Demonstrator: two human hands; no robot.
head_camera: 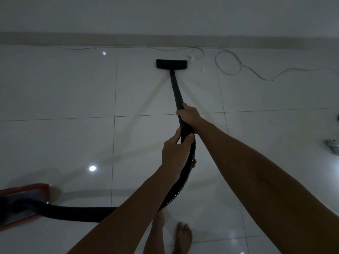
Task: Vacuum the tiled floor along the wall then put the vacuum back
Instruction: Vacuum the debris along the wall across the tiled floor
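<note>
The right hand (189, 114) is wrapped around the black wand (177, 92); the left hand (176, 153), nearer the body, curls its fingers and thumb around the ribbed hose (185, 173). The wand slopes down to the flat nozzle (171, 63), which sits on the tiled floor (64, 92) just short of the baseboard (73, 40) at the far edge. A white cord (229, 61) loops to the nozzle's right. The red vacuum body (23, 202) is cut off at the lower left corner. Dim lighting; no writing is legible.
</note>
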